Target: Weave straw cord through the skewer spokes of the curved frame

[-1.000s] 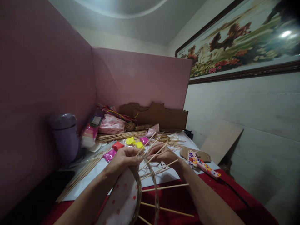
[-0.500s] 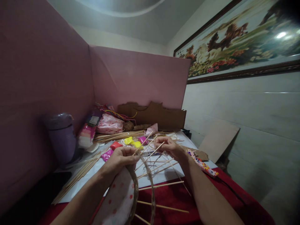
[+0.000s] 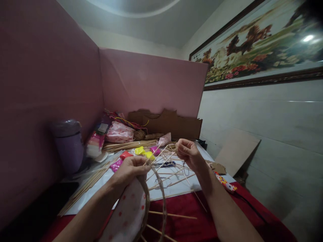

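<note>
My left hand (image 3: pixel 132 169) is closed on the rim of a round woven frame, at a twine ring (image 3: pixel 163 193) near its top. The frame has a white fabric base (image 3: pixel 126 211) with red dots, and thin wooden sticks (image 3: pixel 173 215) poke outward from its edge through the ring. To the right and slightly higher, my right hand (image 3: pixel 188 153) is pinched on brown twine (image 3: pixel 173 147), partly hidden by the fingers. Below that hand, a loose strand hangs over the paper. Behind the sticks lies a dark blue-handled tool (image 3: pixel 168 164), perhaps scissors.
White paper (image 3: pixel 83 203) lies on a red cloth (image 3: pixel 242 215). Bundled sticks (image 3: pixel 88 190), bright yellow packets (image 3: pixel 139 151), a twine ball (image 3: pixel 139 135) and torn cardboard (image 3: pixel 174 122) are beyond. A purple tumbler (image 3: pixel 69 151) stands left; a flower-patterned strip (image 3: pixel 224 181) lies right.
My right hand has moved up and to the right, away from the frame, drawing the twine with it. The frame has turned slightly in my left hand, and its sticks have shifted.
</note>
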`<state>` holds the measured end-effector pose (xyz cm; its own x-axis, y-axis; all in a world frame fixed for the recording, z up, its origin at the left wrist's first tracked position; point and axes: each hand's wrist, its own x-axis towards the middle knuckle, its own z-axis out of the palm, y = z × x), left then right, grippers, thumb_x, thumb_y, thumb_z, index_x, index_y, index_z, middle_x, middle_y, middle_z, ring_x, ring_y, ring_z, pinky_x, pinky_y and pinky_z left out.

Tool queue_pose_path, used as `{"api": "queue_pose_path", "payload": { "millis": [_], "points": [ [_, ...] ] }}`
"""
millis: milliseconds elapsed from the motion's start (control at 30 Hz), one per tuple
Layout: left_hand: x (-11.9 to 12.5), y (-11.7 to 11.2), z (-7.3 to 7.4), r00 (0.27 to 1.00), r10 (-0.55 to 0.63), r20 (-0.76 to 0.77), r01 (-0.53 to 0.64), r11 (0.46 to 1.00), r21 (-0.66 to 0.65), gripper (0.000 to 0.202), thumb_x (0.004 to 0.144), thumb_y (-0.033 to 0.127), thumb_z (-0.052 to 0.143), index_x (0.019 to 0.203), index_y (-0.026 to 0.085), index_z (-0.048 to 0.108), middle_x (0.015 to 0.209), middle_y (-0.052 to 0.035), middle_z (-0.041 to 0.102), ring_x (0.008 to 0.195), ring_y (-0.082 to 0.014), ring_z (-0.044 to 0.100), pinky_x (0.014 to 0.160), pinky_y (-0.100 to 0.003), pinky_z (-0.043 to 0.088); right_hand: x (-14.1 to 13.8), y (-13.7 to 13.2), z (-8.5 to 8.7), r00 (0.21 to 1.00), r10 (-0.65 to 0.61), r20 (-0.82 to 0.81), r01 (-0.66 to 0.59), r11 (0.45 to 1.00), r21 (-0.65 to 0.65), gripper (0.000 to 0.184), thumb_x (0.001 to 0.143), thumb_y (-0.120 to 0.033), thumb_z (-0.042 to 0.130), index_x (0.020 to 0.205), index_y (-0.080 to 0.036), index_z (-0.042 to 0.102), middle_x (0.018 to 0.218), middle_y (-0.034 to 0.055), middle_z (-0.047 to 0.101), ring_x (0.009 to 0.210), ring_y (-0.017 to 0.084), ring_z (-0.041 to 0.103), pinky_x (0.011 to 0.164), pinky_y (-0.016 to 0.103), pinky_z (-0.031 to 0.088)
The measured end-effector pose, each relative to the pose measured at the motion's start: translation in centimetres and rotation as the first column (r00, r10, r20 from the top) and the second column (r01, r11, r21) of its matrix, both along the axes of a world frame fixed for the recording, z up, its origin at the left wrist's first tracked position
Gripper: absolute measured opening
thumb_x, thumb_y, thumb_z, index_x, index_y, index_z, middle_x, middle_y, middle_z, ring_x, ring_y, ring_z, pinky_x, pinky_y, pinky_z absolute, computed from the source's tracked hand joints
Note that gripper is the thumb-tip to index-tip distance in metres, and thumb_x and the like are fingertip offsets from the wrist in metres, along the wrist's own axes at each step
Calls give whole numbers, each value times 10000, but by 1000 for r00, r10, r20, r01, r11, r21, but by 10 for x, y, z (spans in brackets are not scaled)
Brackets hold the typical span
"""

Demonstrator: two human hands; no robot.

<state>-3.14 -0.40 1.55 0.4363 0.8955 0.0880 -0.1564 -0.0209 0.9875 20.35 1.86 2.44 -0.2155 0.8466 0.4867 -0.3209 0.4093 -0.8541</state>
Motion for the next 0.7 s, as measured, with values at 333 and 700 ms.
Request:
{"api": "queue_pose_path", "payload": {
  "millis": [333,700],
  "points": [
    [-6,3,2,998,68,16,-68,998,-1,205,591,266,747,730,124,697,483,28,497,430,-56,397,434,-190,265,1,-13,5,979,85,185,-120,975,187,232,632,-364,751,537,-193,625,662,24,620,647,147,504,641,299,389],
    [-7,2,2,999,10,31,-8,999,-52,223,601,299,758,721,130,678,546,4,581,459,-69,484,455,-183,339,-5,-17,3,911,140,389,-229,954,193,190,715,-394,699,659,-213,683,676,48,688,652,162,523,661,330,408]
  ]
}}
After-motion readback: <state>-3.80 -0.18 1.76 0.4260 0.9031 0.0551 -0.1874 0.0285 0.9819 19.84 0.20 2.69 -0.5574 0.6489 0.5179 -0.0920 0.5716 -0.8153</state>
